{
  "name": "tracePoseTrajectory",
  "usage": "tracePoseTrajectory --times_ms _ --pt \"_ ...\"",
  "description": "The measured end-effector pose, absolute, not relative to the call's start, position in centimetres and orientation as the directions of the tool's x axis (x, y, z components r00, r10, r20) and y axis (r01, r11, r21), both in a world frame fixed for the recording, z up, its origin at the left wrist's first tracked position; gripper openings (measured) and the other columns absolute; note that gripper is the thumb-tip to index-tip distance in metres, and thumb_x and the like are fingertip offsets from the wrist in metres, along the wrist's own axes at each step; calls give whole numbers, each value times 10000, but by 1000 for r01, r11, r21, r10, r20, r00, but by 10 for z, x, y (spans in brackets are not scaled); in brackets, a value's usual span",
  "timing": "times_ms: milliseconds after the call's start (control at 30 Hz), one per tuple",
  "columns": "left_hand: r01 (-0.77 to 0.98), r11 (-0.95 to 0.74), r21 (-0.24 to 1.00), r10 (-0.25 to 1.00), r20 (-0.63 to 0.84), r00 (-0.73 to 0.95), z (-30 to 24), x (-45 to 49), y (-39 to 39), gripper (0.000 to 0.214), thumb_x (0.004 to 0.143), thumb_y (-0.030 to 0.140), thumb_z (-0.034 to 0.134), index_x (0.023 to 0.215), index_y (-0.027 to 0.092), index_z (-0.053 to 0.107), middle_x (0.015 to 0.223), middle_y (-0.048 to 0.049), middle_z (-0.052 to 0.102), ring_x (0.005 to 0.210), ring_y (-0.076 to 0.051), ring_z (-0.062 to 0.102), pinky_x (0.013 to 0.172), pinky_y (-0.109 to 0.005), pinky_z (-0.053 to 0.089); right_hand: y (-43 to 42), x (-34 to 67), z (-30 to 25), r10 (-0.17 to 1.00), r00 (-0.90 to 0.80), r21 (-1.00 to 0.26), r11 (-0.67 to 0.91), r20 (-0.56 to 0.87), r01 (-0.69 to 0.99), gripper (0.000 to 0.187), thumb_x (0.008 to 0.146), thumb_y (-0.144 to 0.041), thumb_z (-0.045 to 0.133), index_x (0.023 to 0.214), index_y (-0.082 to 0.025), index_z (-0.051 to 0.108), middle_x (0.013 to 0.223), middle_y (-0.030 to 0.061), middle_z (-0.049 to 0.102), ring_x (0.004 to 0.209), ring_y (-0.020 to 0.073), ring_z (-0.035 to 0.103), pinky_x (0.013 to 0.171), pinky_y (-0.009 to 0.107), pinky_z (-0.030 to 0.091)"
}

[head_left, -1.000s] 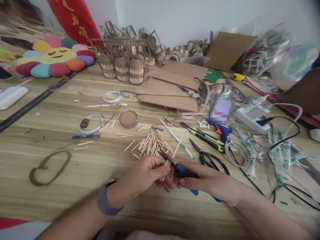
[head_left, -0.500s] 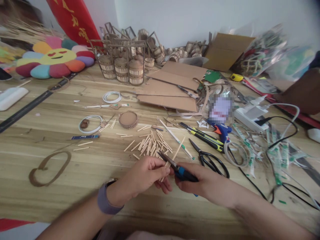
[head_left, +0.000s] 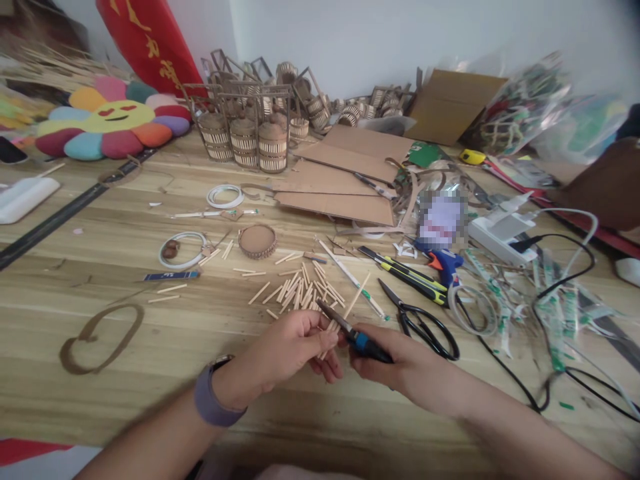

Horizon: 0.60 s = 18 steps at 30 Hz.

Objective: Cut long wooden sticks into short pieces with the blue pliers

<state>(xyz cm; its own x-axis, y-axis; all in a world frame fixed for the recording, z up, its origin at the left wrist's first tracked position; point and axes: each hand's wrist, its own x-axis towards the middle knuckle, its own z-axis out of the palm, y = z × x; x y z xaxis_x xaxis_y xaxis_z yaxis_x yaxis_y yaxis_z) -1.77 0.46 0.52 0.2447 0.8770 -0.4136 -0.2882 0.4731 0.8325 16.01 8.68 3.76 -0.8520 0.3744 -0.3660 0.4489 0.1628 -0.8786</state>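
My left hand [head_left: 295, 347] is closed, pinching a few thin wooden sticks [head_left: 331, 328] between thumb and fingers. A longer stick [head_left: 357, 295] slants up and away from the held ones. In my right hand [head_left: 387, 353] are shears with black-and-blue handles [head_left: 367, 343]. Their dark, narrow jaws lie across the sticks by my left fingertips; whether the jaws are apart is hard to make out. Just beyond my hands lies a loose pile of short wooden sticks [head_left: 300, 288]. Behind it sits a shallow round brown lid or base [head_left: 257, 241] with a braided rim.
To the right lie black-handled scissors [head_left: 423, 323], a yellow-black utility knife [head_left: 407, 275], a blue glue gun [head_left: 445, 260], a tape roll [head_left: 473, 310] and cables by a power strip [head_left: 503, 237]. Small woven baskets [head_left: 245, 137] and cardboard [head_left: 345, 173] stand farther back. A brown strip loop [head_left: 103, 340] lies left.
My hands and the shears have shifted very slightly; the grip on sticks and shears stays the same. The whole view has moved a little.
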Motion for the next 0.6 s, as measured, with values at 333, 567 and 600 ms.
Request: tracePoseTrajectory --times_ms 333,567,600 --pt "-322 504 802 862 -443 245 7 -17 4 484 697 589 664 826 130 581 583 -21 644 518 -120 588 544 -240 462 91 165 43 359 -780 -844 -43 -512 534 193 763 -294 578 910 -168 587 861 22 579 853 185 529 762 293 419" --pt "-316 505 803 862 -453 226 8 -15 5 475 693 590 657 792 131 584 556 -12 621 488 -112 558 515 -238 440 90 162 35 349 -803 -858 -6 -482 513 166 748 -187 543 907 -177 587 798 0 562 767 154 509 672 249 414" --pt "-315 502 805 864 -451 224 8 -15 5 476 693 592 655 790 132 585 553 -11 618 486 -110 553 513 -237 440 89 162 35 359 -800 -853 24 -480 522 160 739 -176 536 890 -177 590 788 -4 553 753 150 497 661 245 407"
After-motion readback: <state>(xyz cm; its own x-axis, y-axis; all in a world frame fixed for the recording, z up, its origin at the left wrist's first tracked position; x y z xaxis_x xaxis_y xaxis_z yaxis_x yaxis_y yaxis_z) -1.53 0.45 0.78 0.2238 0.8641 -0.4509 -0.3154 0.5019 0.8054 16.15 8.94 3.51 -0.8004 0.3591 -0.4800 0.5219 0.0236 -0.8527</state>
